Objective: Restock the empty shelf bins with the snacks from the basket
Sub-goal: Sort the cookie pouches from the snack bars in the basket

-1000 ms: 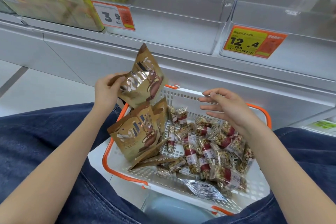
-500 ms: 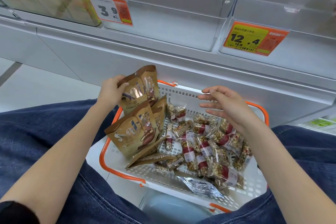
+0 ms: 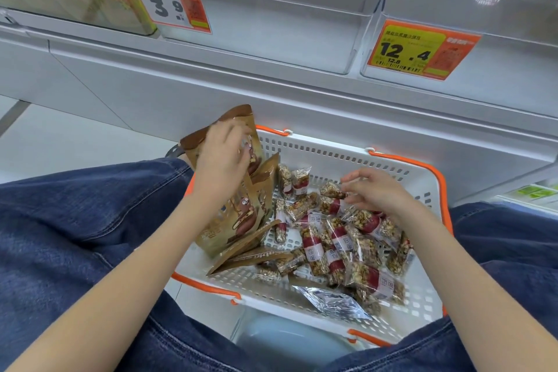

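step: we're gathering pouches (image 3: 241, 214) from basket (image 3: 422, 187) | left grip (image 3: 222, 154) pinching one | right grip (image 3: 377, 190) loose, empty | next: lifting to bin (image 3: 271, 39)

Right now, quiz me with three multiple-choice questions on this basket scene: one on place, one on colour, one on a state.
1. The brown pouches sit in the basket's: A left side, B right side, C outside it.
2. The basket rim is: A blue, B orange, C green.
3. The bin behind the 12.4 price tag is: A full, B half full, C empty.

Answers: 1 A, they lean by the left hand, whose grip is on one pouch. 2 B, orange trim edges the white basket. 3 C, only clear walls show.
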`<action>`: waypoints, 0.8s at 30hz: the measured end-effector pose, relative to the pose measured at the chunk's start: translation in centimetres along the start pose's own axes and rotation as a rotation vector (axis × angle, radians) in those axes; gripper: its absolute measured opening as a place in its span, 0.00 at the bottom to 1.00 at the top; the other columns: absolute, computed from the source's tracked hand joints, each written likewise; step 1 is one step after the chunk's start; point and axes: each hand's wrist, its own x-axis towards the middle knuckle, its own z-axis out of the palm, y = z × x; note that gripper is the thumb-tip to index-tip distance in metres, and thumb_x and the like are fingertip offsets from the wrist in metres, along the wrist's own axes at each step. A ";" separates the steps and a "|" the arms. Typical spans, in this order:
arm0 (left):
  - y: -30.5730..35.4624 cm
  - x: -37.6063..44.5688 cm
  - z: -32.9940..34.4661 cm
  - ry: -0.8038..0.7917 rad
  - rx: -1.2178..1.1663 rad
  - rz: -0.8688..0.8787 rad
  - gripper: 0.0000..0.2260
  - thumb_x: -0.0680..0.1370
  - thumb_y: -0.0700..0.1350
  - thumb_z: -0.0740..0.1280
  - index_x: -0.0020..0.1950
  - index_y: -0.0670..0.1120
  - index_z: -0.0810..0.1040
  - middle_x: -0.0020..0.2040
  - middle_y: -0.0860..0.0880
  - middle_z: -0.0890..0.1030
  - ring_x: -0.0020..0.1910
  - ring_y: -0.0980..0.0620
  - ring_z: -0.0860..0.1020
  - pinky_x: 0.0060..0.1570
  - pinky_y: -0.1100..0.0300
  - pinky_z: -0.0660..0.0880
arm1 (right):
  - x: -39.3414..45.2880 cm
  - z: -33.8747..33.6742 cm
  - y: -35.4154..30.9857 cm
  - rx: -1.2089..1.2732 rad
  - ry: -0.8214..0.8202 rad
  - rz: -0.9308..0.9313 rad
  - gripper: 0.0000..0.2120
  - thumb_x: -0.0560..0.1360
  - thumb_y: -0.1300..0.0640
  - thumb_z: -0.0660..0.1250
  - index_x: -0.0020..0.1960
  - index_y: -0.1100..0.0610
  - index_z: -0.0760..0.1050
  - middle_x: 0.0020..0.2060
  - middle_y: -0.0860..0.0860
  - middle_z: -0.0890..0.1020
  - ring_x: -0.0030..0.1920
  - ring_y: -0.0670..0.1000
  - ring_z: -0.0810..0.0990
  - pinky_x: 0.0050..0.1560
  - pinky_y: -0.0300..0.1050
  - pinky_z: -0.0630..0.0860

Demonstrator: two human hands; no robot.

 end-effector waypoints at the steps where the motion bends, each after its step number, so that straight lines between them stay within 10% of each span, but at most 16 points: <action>1: 0.8 -0.9 0.5 -0.076 -0.017 0.032 0.09 0.76 0.38 0.65 0.56 0.42 0.76 0.56 0.47 0.77 0.56 0.51 0.72 0.56 0.62 0.68 | 0.3 0.7 0.6 -0.097 -0.028 -0.003 0.06 0.77 0.60 0.65 0.53 0.54 0.76 0.49 0.51 0.81 0.43 0.48 0.81 0.38 0.37 0.77; 4: 1.6 -3.8 3.1 -0.523 -0.038 0.130 0.09 0.78 0.46 0.65 0.57 0.46 0.75 0.54 0.50 0.78 0.51 0.57 0.73 0.55 0.57 0.76 | 0.7 3.1 2.4 -0.406 -0.256 -0.058 0.09 0.76 0.61 0.66 0.53 0.51 0.73 0.53 0.51 0.80 0.36 0.44 0.77 0.34 0.36 0.74; 11: 0.6 -8.1 7.0 -1.131 0.148 0.299 0.28 0.72 0.59 0.69 0.69 0.49 0.70 0.65 0.49 0.70 0.63 0.48 0.67 0.62 0.52 0.68 | -1.4 7.7 5.5 -0.852 -0.859 0.056 0.38 0.71 0.45 0.71 0.75 0.46 0.55 0.73 0.50 0.64 0.70 0.55 0.66 0.69 0.56 0.65; 17: 1.2 -7.0 7.2 -0.941 0.185 0.349 0.19 0.76 0.42 0.63 0.68 0.46 0.70 0.64 0.47 0.72 0.64 0.47 0.68 0.62 0.52 0.69 | -2.2 8.9 7.6 -0.987 -0.506 -0.249 0.09 0.78 0.63 0.61 0.55 0.62 0.78 0.48 0.57 0.81 0.42 0.52 0.78 0.45 0.47 0.77; 24: -0.4 -6.6 6.0 -1.052 0.030 0.121 0.27 0.75 0.44 0.70 0.72 0.47 0.66 0.75 0.47 0.61 0.71 0.47 0.64 0.69 0.53 0.64 | -2.9 -0.4 2.2 -0.637 -0.138 -0.331 0.13 0.78 0.59 0.64 0.36 0.50 0.79 0.32 0.47 0.81 0.31 0.44 0.76 0.38 0.41 0.75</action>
